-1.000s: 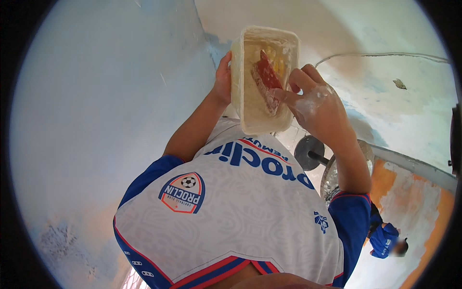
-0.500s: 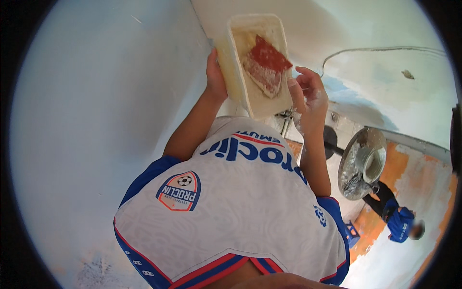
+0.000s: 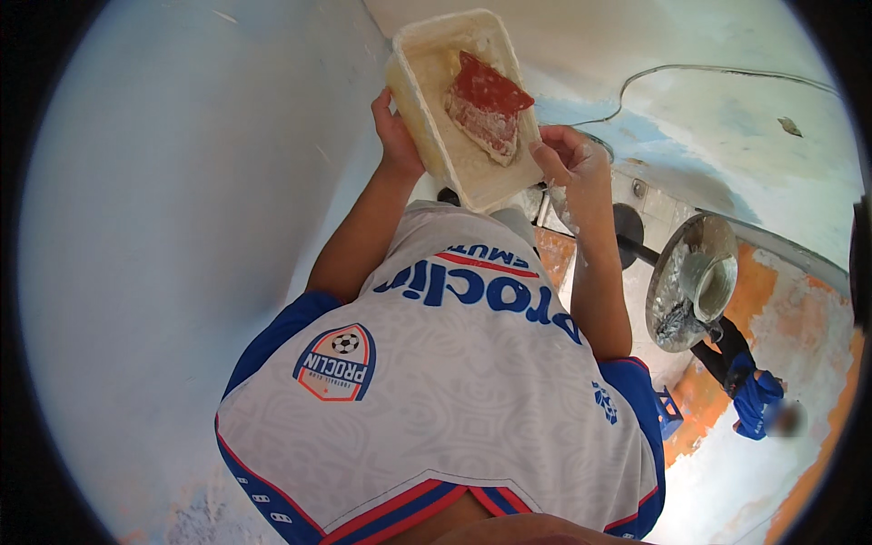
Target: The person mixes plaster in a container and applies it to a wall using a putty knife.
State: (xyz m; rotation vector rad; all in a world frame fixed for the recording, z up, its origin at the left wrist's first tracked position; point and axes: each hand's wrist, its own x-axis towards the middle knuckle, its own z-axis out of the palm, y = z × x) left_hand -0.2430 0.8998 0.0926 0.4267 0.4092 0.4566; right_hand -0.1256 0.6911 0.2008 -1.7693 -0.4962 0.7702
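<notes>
A rectangular cream plastic tub, smeared with pale paste, is held up in front of me. My left hand grips its left side. My right hand, with whitish paste on its skin, has thumb and fingers closed at the tub's right edge, near the lower corner. Inside the tub lies a flat red piece, pointed at one end and partly coated with paste; it looks like a spreader. Neither hand touches that piece. The fingertips behind the tub are hidden.
Smooth pale-blue wall fills the left. To the right, a round paste-covered disc carries a white bucket-like container. A cable runs along the pale surface at upper right. Farther off is a person in blue beside orange-patched surfaces.
The tub has shifted slightly up and left with both hands. My right-hand fingers, earlier spread apart beside the tub, now close at its edge.
</notes>
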